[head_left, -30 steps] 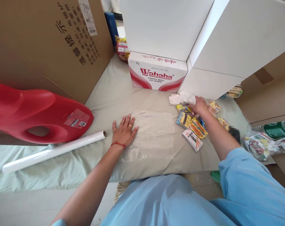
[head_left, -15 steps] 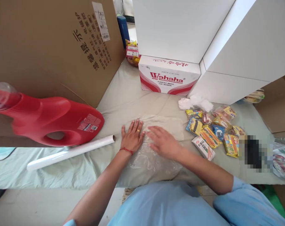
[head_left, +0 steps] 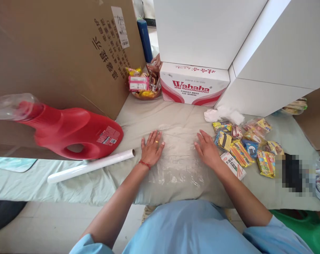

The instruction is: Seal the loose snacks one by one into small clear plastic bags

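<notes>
A sheet of clear plastic film (head_left: pixel 179 155) lies spread and wrinkled on the cloth-covered table between my hands. Flat at its left edge rests my left hand (head_left: pixel 152 148), fingers spread, with a ring and a red wrist cord. My right hand (head_left: pixel 207 150) is on the right edge, palm down and fingers apart. Neither hand grips anything. Left of my left hand lies a white roll of plastic film (head_left: pixel 91 166). Close to my right wrist are a small white packet (head_left: pixel 233 165) with red writing and several wrapped snacks (head_left: pixel 241 153).
A large red jug (head_left: pixel 79 132) lies against a cardboard box (head_left: pixel 56 53) on the left. Behind the film stand a Wahaha carton (head_left: pixel 194 84) and white boxes (head_left: pixel 210 31). Another person's hand (head_left: pixel 157 61) touches a basket of snacks (head_left: pixel 145 93). Crumpled tissue (head_left: pixel 224 114) lies at right.
My right hand has moved right, away from the left hand, to the film's right edge. The snack basket has come forward and left from behind the carton, with another person's hand at it.
</notes>
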{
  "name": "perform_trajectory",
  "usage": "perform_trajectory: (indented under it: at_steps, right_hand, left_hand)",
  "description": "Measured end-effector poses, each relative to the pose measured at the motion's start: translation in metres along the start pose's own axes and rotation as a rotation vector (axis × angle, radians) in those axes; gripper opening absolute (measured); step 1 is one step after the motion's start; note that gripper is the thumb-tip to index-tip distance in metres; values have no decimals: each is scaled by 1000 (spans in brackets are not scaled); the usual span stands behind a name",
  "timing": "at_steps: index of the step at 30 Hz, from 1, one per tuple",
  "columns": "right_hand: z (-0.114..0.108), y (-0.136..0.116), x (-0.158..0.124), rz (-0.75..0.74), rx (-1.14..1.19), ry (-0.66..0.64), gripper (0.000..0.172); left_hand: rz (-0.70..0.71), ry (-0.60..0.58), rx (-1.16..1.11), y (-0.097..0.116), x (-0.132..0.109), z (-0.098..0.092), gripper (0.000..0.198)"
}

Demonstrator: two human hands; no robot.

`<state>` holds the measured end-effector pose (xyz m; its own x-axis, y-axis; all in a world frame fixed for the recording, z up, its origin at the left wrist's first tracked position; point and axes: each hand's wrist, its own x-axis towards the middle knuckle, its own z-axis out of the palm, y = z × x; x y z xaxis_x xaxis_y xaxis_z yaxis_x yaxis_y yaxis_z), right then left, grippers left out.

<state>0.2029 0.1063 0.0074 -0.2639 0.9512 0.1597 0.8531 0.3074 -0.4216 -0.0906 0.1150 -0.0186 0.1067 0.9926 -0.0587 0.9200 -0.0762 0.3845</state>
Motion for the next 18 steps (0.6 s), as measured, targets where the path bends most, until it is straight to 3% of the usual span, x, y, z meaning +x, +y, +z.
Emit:
perform_trajectory:
  at_steps: [4, 8, 14, 18]
  right_hand:
    - [-6, -40, -43, -177, 231, -48, 39]
    - [-10, -41, -78, -112, 304, 11, 30]
    - [-21, -17, -113, 2, 294, 67, 25]
    - [-26, -16, -126, 27, 274, 88, 25]
  left_hand:
    - [40, 248, -84, -9, 4, -20, 51]
    - [-13, 413, 5, -15, 33, -47, 47]
    - [-75, 357, 142, -20, 101, -62, 62]
    - [-137, 346, 141, -17, 125, -58, 44]
